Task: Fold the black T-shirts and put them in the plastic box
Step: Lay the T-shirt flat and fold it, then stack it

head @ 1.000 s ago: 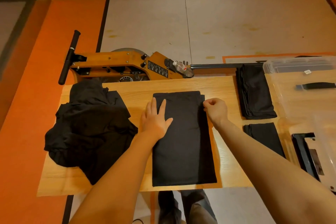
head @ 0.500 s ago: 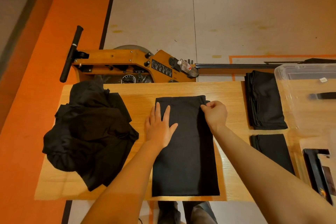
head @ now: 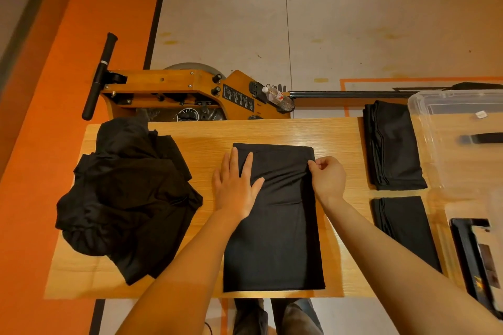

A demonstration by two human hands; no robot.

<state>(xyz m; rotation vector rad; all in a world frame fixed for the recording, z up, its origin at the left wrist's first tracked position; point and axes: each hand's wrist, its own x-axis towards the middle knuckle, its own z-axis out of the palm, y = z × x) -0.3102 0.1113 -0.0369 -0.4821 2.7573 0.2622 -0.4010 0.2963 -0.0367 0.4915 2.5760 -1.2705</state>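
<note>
A black T-shirt (head: pixel 275 242) folded into a long strip lies on the middle of the wooden table (head: pixel 201 133). My left hand (head: pixel 235 185) lies flat on its upper left part, fingers spread. My right hand (head: pixel 326 178) pinches the strip's right edge near the top corner. A heap of unfolded black T-shirts (head: pixel 128 196) sits at the table's left. Two folded black T-shirts lie to the right, one far (head: pixel 392 144) and one near (head: pixel 405 226). The clear plastic box (head: pixel 435 128) stands at the right edge.
A wooden rowing machine (head: pixel 190 95) with a black handle and a water bottle (head: pixel 277 96) stands behind the table. A black-framed object (head: pixel 473 261) lies at the near right. The floor is orange to the left.
The view has shifted slightly. My right hand has slid a little down the strip's right edge, and the cloth now wrinkles between my hands. My left hand stays flat.
</note>
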